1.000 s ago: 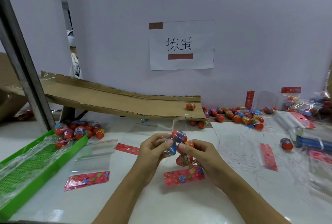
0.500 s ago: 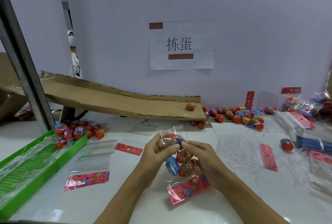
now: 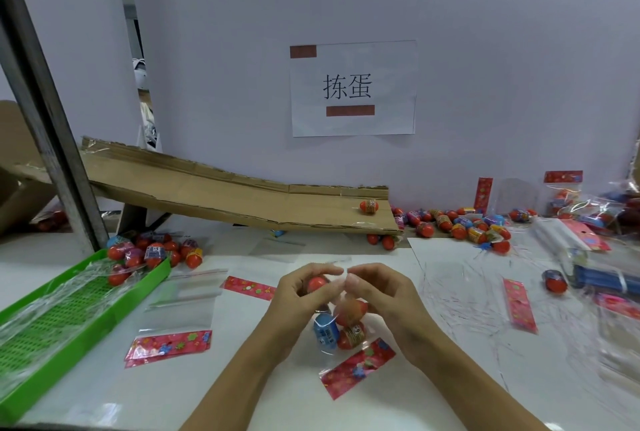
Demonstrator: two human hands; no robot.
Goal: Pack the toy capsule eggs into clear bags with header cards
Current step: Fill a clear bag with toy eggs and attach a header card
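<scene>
Closing the filled bag at its mouth

Nearest me, the clear bag (image 3: 341,337) hangs with its red header card (image 3: 356,366) now tipped down onto the tabletop (image 3: 242,396); a second ago the card lay flat and the eggs were only going in. A blue egg (image 3: 325,328) and orange-red ones have dropped to the bottom, so filling looks done and sealing is next. My left hand (image 3: 304,295) and right hand (image 3: 381,292) pinch the bag's top edge, fingertips nearly meeting, one red egg (image 3: 317,283) behind my left fingers. Farther off lie a spare empty bag (image 3: 180,313), loose eggs (image 3: 464,226) and the cardboard ramp (image 3: 225,195).
</scene>
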